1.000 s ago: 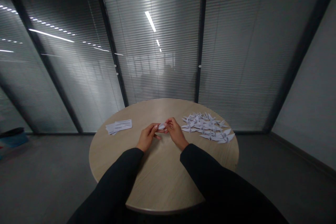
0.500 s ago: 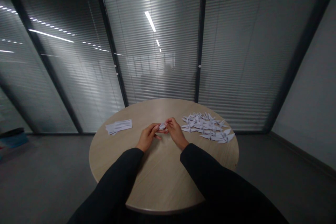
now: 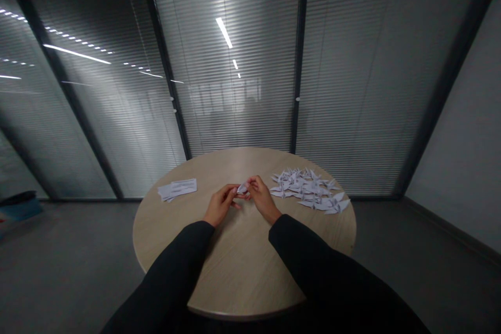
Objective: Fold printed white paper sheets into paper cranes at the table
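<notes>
Between my two hands, above the middle of the round table (image 3: 242,271), is a small folded piece of white paper (image 3: 242,188). My left hand (image 3: 221,203) pinches its left side between thumb and fingers. On the other side my right hand (image 3: 261,195) grips the paper with its fingertips. The fingers cover much of it, so its exact folded shape is hard to make out. To the right of my right hand lies a spread pile of folded white paper cranes (image 3: 309,190). Flat white paper sheets (image 3: 178,189) lie loosely stacked to the left of my left hand.
Glass panels with blinds (image 3: 242,115) stand behind the table's far edge. A grey wall (image 3: 462,130) rises at the right. On the floor at the far left is a blue bin-like container (image 3: 21,209).
The paper between my fingers has shifted slightly, and a little more of its white surface shows upright. Both hands stay in nearly the same place.
</notes>
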`<state>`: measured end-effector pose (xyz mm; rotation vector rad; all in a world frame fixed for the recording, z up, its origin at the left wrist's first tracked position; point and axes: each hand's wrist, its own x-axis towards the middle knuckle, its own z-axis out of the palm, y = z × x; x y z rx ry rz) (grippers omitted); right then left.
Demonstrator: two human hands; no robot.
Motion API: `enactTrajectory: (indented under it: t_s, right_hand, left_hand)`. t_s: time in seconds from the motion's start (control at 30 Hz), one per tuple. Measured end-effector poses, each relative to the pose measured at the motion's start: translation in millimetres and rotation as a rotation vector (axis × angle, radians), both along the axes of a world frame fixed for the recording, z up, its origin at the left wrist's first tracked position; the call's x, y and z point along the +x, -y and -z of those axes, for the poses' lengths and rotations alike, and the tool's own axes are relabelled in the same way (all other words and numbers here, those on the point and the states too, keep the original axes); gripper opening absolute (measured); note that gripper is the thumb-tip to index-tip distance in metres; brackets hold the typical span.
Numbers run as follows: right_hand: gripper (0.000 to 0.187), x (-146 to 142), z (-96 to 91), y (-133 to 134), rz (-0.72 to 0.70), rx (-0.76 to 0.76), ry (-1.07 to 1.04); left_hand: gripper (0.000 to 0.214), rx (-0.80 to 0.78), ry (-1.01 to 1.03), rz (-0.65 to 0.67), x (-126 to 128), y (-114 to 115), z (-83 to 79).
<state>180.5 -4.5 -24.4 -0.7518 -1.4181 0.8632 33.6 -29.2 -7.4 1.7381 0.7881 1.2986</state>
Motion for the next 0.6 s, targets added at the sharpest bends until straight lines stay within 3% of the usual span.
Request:
enactTrajectory:
  t_s: [0.4,0.6]
  right_hand:
    - [0.021,-1.3,-2.9,2.6,-0.024,-0.022,0.016]
    - [0.02,-2.5,-6.6,8.5,-0.044,-0.015,0.042]
  left_hand:
    - [0.035,-0.013,0.015,0.007,-1.6,-0.7,1.6]
    - [0.032,0.024,-0.02,-0.069,-2.4,-3.1,3.1]
